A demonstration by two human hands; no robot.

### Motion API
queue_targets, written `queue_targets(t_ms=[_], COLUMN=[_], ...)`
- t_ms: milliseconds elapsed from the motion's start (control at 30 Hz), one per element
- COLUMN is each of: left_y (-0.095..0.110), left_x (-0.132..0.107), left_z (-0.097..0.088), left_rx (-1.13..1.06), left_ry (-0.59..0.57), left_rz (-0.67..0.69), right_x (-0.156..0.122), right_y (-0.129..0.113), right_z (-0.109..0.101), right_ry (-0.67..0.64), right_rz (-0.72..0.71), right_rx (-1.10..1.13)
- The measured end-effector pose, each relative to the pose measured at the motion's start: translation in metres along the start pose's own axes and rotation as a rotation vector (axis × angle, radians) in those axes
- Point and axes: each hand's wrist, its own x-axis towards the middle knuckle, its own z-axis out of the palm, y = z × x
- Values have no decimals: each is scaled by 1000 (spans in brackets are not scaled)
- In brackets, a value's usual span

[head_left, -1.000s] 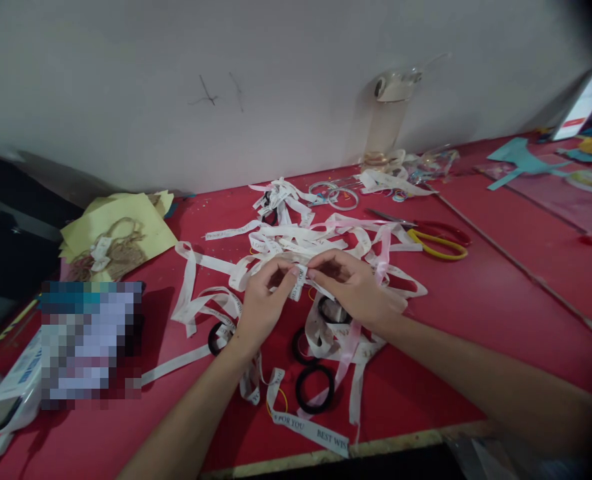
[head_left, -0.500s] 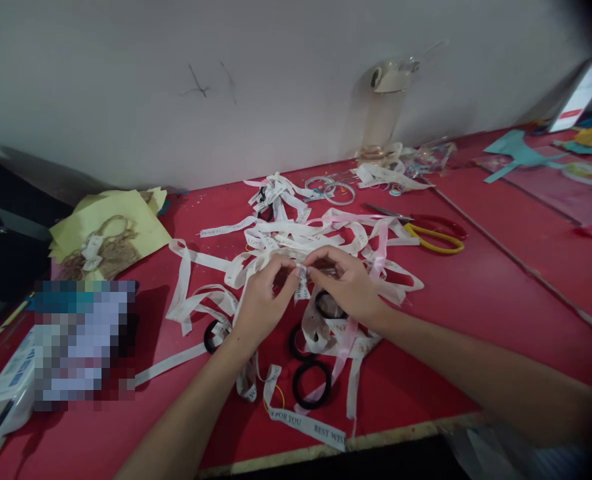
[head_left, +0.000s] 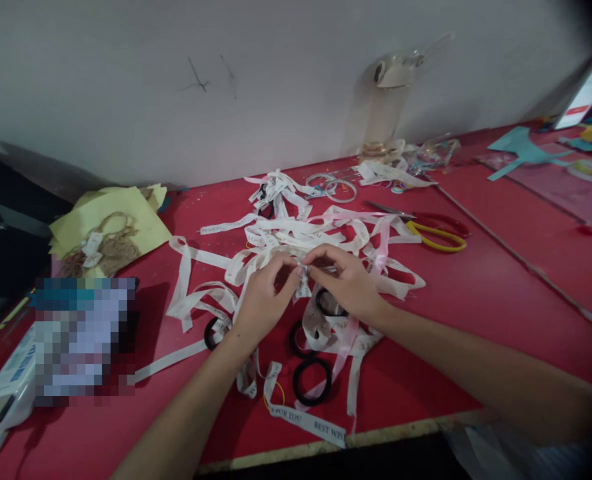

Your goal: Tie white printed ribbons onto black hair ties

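Note:
Over a red table [head_left: 486,293], my left hand [head_left: 262,300] and my right hand [head_left: 349,283] meet fingertip to fingertip and pinch a short piece of white printed ribbon [head_left: 303,283] between them. Beneath and behind the hands lies a tangled heap of white and pale pink ribbons [head_left: 321,233]. Black hair ties lie near my wrists, one [head_left: 312,381] at the front, another [head_left: 212,333] by my left forearm. A ribbon strip printed "FOR YOU BEST WIS" [head_left: 309,424] trails toward the table's front edge.
Red and yellow scissors [head_left: 433,233] lie right of the heap. Clear rings [head_left: 340,191] and a clear bottle [head_left: 389,107] stand by the white wall. Yellow paper with twine [head_left: 107,230] lies at left, a blurred package [head_left: 83,337] in front of it. Coloured paper cutouts [head_left: 523,152] lie far right.
Both hands stay pinched on the small ribbon piece and have shifted slightly away from me. The view has drifted a little; nothing else moved.

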Motion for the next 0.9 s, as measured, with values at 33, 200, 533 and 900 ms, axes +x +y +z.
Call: queue_targets(t_ms=[33,200,533,900], left_y=[0,0,-3,-1], left_x=[0,-1,-2,-3], left_z=[0,2,4,5], left_rx=[7,24,51,72], left_ry=[-3,-28,-80,-70], left_rz=[2,-8,-21,-16], right_x=[0,1,1,1], right_y=[0,3,8,8], right_z=[0,1,2,1], right_ry=[-10,-63,-100,-85], right_rz=[4,30,51,44], right_rx=[0,26,39,22])
